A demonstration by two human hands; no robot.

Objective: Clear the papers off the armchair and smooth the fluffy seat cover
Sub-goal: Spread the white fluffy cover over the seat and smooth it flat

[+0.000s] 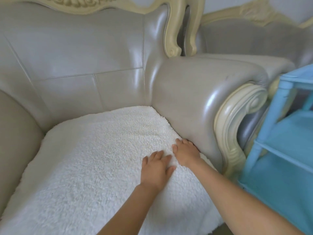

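Note:
A white fluffy seat cover (94, 160) lies across the seat of a grey leather armchair (81, 53) with cream carved trim. No papers show on the seat. My left hand (156, 168) rests flat on the cover near its right side, fingers spread and pointing away from me. My right hand (185, 153) lies just beyond it, palm down at the cover's right edge, its fingers touching the base of the right armrest (194, 99). Neither hand holds anything.
A light blue shelf rack (286, 150) stands close against the armchair's right side. A second matching grey armchair (254, 38) sits behind it at the back right. The left armrest (15, 129) bounds the seat on the left.

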